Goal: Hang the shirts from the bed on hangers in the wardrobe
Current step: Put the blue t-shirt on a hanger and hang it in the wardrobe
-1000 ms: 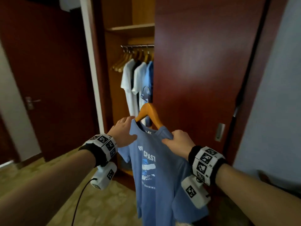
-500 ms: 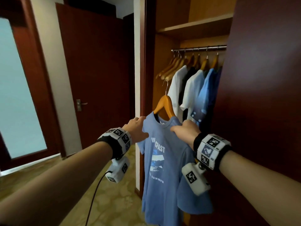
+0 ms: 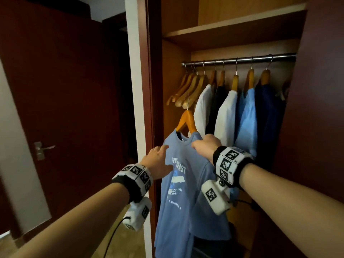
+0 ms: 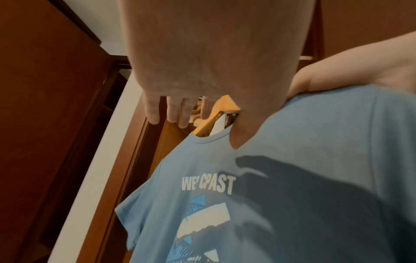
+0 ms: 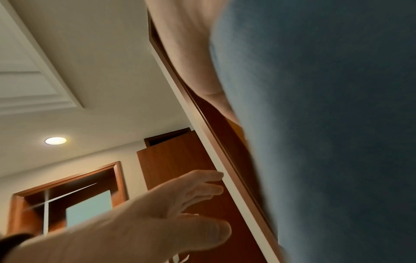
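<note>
A blue printed T-shirt [image 3: 178, 202] hangs on a wooden hanger [image 3: 187, 120] in front of the open wardrobe, below its metal rail [image 3: 238, 60]. My right hand [image 3: 204, 146] grips the shirt's right shoulder with the hanger arm inside it. My left hand [image 3: 159, 160] is open beside the left shoulder, its fingers straight. In the left wrist view the fingers [image 4: 171, 113] point past the hanger [image 4: 221, 106] and the thumb lies in front of the shirt [image 4: 292, 178] at the collar. The right wrist view is mostly filled by blue cloth [image 5: 337, 124], with the open left hand [image 5: 180, 204] below.
Several empty wooden hangers [image 3: 186, 90] crowd the rail's left end. White, dark and blue shirts [image 3: 225, 118] hang to their right. A shelf [image 3: 232, 28] sits above the rail. The wardrobe's dark door [image 3: 320, 127] stands at the right, and a room door with a handle [image 3: 43, 148] at the left.
I have come closer to the wardrobe and the shirt has risen toward the rail. My left hand has let go of the shirt's left shoulder and opened.
</note>
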A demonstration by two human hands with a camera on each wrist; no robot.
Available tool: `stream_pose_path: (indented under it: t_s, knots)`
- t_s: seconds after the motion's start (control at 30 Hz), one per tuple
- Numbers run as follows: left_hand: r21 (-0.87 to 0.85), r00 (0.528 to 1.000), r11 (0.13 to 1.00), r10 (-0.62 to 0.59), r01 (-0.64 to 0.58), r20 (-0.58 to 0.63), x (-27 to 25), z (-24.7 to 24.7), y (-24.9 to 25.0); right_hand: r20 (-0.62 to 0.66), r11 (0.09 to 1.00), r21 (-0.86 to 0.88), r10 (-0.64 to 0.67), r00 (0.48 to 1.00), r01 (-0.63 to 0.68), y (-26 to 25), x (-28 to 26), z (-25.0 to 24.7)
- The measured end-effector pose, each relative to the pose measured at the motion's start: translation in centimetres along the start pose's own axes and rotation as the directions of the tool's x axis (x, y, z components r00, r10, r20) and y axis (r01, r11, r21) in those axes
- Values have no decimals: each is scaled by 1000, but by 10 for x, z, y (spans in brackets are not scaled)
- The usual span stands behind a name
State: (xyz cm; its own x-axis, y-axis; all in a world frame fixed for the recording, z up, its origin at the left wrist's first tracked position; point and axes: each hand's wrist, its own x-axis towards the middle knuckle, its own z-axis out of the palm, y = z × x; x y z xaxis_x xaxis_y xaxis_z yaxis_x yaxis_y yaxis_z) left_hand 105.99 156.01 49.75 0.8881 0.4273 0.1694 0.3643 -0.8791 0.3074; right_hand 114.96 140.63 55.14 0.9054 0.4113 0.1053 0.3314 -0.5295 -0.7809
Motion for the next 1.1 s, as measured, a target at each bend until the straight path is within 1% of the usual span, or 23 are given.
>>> stream_pose_path:
  t_s: [0.13, 0.23, 0.4, 0.53, 0.67, 0.77, 0.87, 0.97, 1.1]
  knots:
    - [4, 998, 998, 69, -70, 2, 63, 5, -13, -40, 1000, 8, 14, 999, -14, -16, 60, 7]
    - [16, 994, 994, 106, -106, -14, 111, 0, -11, -70, 1000, -28, 11, 998, -12, -23, 101, 9]
    - [91, 986, 983, 161, -158, -33, 185, -23, 6, -140, 997, -78, 6, 990, -17, -28, 154, -3]
    - [113, 982, 977, 185, -179, -42, 240, -42, 24, -183, 995, -95, 11, 983, -28, -37, 185, -21]
    - [137, 969, 966, 231, -219, -85, 295, -63, 49, -284, 992, -124, -21, 959, -15, -60, 222, -44]
    - [114, 956, 961, 265, -252, -122, 338, -78, 66, -321, 989, -146, -43, 946, -5, -80, 251, -59]
    - [70, 943, 954, 298, -291, -150, 375, -93, 77, -351, 982, -187, -29, 936, -39, -97, 275, -69]
    - [15, 938, 947, 319, -320, -137, 407, -102, 83, -394, 974, -215, -24, 919, -67, -107, 298, -74]
    - [-47, 942, 943, 323, -329, -94, 438, -97, 90, -391, 962, -252, -1, 920, -106, -114, 324, -70]
